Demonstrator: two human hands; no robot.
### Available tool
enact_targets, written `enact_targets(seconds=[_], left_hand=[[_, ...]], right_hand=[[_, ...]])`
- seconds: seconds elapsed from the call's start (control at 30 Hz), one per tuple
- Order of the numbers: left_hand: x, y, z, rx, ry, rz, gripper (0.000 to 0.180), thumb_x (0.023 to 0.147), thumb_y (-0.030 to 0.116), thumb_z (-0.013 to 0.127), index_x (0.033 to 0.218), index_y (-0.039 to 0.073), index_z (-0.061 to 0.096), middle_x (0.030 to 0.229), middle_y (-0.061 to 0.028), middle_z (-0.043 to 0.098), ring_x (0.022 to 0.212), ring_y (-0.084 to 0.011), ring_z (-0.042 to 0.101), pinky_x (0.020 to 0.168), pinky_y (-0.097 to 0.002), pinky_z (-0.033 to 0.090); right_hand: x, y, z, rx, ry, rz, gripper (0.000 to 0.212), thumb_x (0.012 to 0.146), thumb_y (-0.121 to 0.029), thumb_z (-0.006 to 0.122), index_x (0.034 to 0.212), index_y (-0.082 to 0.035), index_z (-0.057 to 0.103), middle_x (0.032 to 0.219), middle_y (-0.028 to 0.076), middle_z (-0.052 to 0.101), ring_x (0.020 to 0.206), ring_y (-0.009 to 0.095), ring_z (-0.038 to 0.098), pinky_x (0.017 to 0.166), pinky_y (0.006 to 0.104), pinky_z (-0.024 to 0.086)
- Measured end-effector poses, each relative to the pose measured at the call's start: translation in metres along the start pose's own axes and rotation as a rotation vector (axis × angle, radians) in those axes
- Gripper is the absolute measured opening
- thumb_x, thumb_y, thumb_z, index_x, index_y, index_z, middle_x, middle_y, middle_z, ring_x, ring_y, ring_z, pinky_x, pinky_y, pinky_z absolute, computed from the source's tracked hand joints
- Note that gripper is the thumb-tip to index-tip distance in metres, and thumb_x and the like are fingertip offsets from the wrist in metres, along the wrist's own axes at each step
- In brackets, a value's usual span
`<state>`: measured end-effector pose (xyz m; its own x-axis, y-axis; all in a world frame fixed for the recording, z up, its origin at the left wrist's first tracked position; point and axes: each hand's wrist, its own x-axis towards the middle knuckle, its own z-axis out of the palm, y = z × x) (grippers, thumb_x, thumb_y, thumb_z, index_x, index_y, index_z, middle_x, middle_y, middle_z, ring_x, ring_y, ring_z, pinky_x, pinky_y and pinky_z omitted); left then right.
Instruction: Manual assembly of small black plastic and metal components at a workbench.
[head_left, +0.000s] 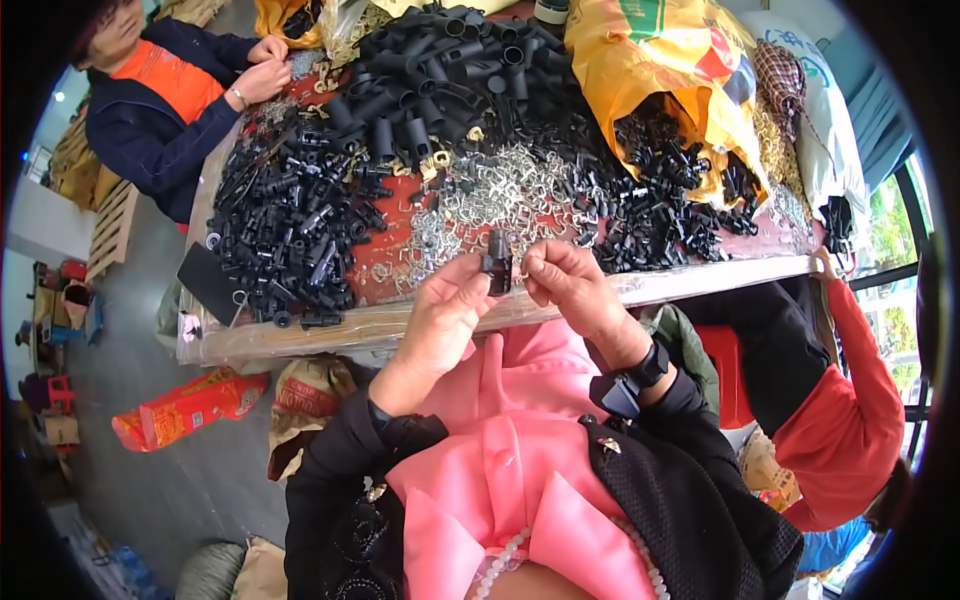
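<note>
Over the table's near edge, my left hand (436, 322) grips a small black plastic part (497, 264) upright between thumb and fingers. Close to its right side is my right hand (578, 288), thumb and forefinger pinched together; whatever is between them is too small to make out. Just beyond my hands lies a spread of small silvery metal clips (505, 195). A heap of black plastic fittings (300, 215) is left of them, and more small black parts (650, 225) lie to the right.
Black tubes (440, 75) are piled at the back of the table (300, 345). A yellow sack (640, 60) spills black parts at the right. A co-worker (165, 100) handles something at the far left corner; a person in red (840, 430) is at my right. An orange bag (190, 410) lies on the floor.
</note>
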<state>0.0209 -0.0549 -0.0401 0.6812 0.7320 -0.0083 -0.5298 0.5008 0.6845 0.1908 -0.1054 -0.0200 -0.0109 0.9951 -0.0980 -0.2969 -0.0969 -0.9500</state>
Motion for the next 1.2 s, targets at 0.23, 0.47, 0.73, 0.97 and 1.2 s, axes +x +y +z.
enact_targets(seconds=[0.23,0.47,0.73,0.97,1.2], left_hand=[[-0.01,0.005,0.01,-0.025,-0.034,0.018,0.03,0.083,0.018,0.053,0.109,0.002,0.05,0.102,-0.0096,0.057,0.098,-0.0172,0.052,0.086,-0.0306,0.039],[-0.01,0.006,0.009,-0.034,-0.028,0.031,0.03,0.083,0.018,0.053,0.109,0.002,0.049,0.102,-0.0099,0.057,0.097,-0.0183,0.053,0.084,-0.0306,0.04],[-0.015,0.003,0.002,-0.064,0.095,-0.069,0.026,0.083,0.013,0.054,0.106,0.002,0.051,0.099,-0.0083,0.058,0.087,-0.0173,0.057,0.075,-0.0267,0.046],[-0.019,0.009,0.013,-0.029,0.079,-0.157,0.023,0.083,0.012,0.053,0.104,0.001,0.054,0.095,-0.0071,0.06,0.082,-0.0169,0.06,0.068,-0.0232,0.048],[-0.021,0.007,0.009,-0.033,0.026,-0.186,0.025,0.083,0.013,0.054,0.105,0.001,0.053,0.092,-0.008,0.061,0.08,-0.0181,0.061,0.068,-0.0239,0.05]], right_hand=[[-0.007,0.002,0.003,0.018,-0.011,-0.072,0.015,0.086,-0.02,0.05,0.082,-0.005,0.051,0.064,-0.001,0.048,0.053,0.005,0.041,0.05,0.0176,0.033],[-0.005,0.0,0.006,-0.113,-0.006,-0.149,0.016,0.087,-0.018,0.049,0.082,-0.003,0.05,0.065,-0.001,0.048,0.055,0.005,0.042,0.051,0.0176,0.034],[-0.008,-0.003,0.015,-0.143,0.003,-0.223,0.014,0.086,-0.015,0.05,0.081,-0.002,0.051,0.068,-0.001,0.05,0.056,0.005,0.043,0.053,0.0181,0.035],[-0.011,-0.004,0.019,-0.347,0.001,-0.402,0.011,0.084,-0.011,0.053,0.081,0.0,0.053,0.069,0.001,0.052,0.058,0.007,0.044,0.053,0.0217,0.037],[-0.016,-0.012,0.022,-0.823,0.017,-0.711,0.008,0.077,-0.004,0.058,0.082,-0.001,0.054,0.067,0.006,0.051,0.057,0.017,0.048,0.053,0.0267,0.039]])
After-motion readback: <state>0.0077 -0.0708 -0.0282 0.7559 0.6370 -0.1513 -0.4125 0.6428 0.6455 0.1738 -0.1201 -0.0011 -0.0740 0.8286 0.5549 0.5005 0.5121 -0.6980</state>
